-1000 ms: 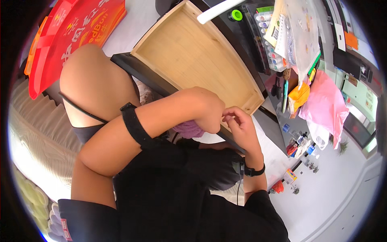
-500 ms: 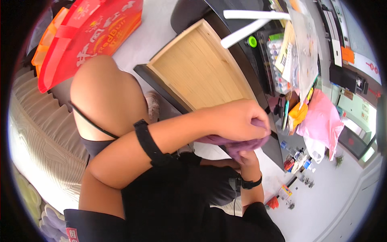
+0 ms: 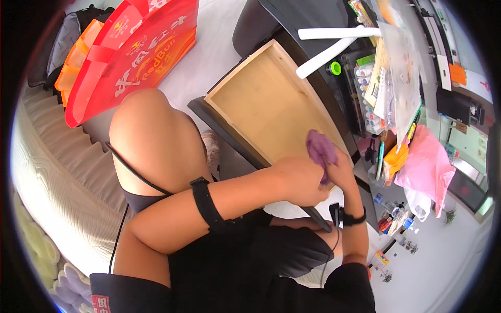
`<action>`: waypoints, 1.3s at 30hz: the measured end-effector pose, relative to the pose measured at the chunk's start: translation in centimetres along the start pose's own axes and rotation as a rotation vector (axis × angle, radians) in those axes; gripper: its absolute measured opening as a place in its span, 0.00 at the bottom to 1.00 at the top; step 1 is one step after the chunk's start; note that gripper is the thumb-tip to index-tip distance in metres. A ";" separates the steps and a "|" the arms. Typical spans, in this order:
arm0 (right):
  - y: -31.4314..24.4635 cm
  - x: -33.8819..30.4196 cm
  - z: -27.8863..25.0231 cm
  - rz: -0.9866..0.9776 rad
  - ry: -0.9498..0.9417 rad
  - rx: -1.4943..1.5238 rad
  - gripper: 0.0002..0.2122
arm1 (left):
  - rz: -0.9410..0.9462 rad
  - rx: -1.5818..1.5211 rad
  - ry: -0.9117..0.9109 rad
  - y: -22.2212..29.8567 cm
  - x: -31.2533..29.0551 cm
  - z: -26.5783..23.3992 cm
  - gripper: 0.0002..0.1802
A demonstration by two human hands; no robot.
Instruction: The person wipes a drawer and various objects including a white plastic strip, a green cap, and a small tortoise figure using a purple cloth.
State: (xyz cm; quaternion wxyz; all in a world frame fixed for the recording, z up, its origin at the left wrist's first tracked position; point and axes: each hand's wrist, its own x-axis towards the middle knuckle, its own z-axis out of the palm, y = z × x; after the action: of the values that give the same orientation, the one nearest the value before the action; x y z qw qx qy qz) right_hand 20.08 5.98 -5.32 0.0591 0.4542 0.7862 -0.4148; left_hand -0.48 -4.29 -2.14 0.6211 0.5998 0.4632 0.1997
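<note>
A crumpled purple cloth (image 3: 321,148) is bunched up between my two hands, over the near right end of a pulled-out drawer. My left hand (image 3: 301,180) is closed in a fist, with the lower part of the cloth at its fingers. On the other side, my right hand (image 3: 340,169) is closed around the cloth, whose loose top sticks out above. The drawer (image 3: 261,88) has a pale wooden inside and a dark front panel; its near right corner is hidden behind my hands and forearm.
A dark cabinet top (image 3: 292,21) carries white tubes (image 3: 339,33), a green-ringed lid (image 3: 334,68), a box of small bottles (image 3: 371,112) and papers. A pink plastic bag (image 3: 425,161) lies beyond. Left stand a red bag (image 3: 141,57) and a cream bed or sofa (image 3: 44,172). My bare knee (image 3: 143,125) is beside the drawer.
Both hands have shifted with the cloth. The right hand has come up from below the left one to beside it, and the cloth now sticks upward over the drawer. The view has moved slightly.
</note>
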 end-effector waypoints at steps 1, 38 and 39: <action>1.0 0.8 0.7 0.072 -0.103 -0.208 0.15 | -0.006 0.004 -0.015 -0.3 0.1 0.5 0.24; -5.1 -29.7 9.3 -0.038 0.592 1.842 0.14 | 0.285 0.787 -0.185 13.8 -20.1 11.3 0.29; -5.9 -31.3 8.3 -0.124 0.610 1.818 0.14 | 0.280 0.654 -0.243 15.8 -21.3 11.3 0.26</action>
State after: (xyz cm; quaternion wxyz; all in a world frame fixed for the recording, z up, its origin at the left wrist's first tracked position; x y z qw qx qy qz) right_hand 31.40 -22.07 7.51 -0.5448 0.3725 0.1684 -0.7322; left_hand 3.10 -24.54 17.99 0.4139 0.8433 0.3390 0.0515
